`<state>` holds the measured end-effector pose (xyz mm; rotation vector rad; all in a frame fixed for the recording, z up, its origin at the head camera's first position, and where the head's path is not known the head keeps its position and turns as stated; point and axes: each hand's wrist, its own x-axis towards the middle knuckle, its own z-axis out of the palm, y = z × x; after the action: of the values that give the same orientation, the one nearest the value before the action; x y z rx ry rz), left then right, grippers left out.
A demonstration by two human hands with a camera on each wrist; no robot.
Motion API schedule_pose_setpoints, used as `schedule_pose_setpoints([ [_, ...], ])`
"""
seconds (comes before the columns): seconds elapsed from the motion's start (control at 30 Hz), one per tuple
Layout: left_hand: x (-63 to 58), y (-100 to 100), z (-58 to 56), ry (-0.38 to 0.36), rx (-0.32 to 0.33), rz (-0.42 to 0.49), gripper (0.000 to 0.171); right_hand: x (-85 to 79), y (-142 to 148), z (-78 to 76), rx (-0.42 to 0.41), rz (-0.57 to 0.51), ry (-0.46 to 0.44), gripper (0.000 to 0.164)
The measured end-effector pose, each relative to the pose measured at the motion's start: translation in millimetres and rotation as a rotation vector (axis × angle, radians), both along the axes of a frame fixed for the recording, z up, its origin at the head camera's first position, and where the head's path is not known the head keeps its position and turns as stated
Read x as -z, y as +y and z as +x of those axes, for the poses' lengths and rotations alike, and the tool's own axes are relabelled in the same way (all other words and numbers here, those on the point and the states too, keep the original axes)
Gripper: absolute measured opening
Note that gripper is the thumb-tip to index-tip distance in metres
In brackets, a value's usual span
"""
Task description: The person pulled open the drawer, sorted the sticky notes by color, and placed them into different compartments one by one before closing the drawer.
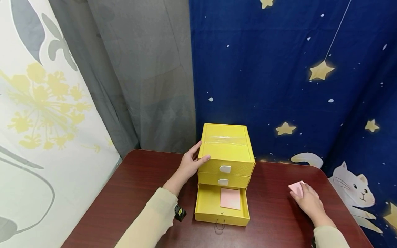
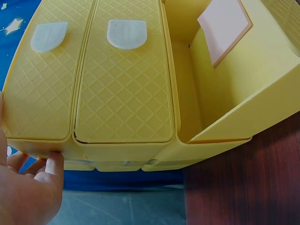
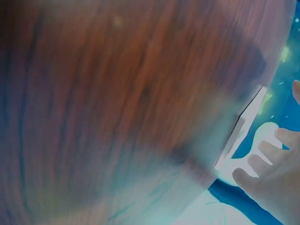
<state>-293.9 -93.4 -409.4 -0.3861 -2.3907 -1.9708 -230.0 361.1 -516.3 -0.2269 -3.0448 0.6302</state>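
Observation:
A yellow drawer box (image 1: 227,143) with three drawers stands near the back of the table. Its bottom drawer (image 1: 204,210) is pulled out, with a pink sticky-note pad (image 1: 230,198) inside. My left hand (image 1: 188,164) rests on the box's upper left corner, its thumb across the front top edge. In the left wrist view, the left fingers (image 2: 55,164) touch the box's side. Farther right, my right hand (image 1: 310,201) is over a second pink pad (image 1: 296,187); the right wrist view shows its fingers (image 3: 262,164) spread and apart from the pad (image 3: 241,129).
The two upper drawers are closed and carry white tabs (image 1: 224,169). A thin dark loop (image 1: 220,225) hangs at the front of the bottom drawer. The dark red table (image 1: 270,213) backs onto a blue starry curtain (image 1: 248,69) and a grey curtain (image 1: 149,86).

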Motion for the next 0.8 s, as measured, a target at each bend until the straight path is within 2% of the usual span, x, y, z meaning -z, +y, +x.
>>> schedule_pose_setpoints([
  [0.27,-0.1,-0.6,-1.0,0.005,-0.003,-0.01,0.077,2.5,18.5,-4.6,0.031,0.024,-0.096,0.086],
  [0.53,-0.5,-0.5,0.0,-0.003,-0.005,0.002,0.076,2.0,26.0,-7.6,0.089,-0.022,-0.199,0.1],
  [0.8,0.3,0.3,-0.3,0.009,0.006,0.014,0.077,2.1,27.2,-10.3,0.125,-0.008,-0.243,0.095],
])
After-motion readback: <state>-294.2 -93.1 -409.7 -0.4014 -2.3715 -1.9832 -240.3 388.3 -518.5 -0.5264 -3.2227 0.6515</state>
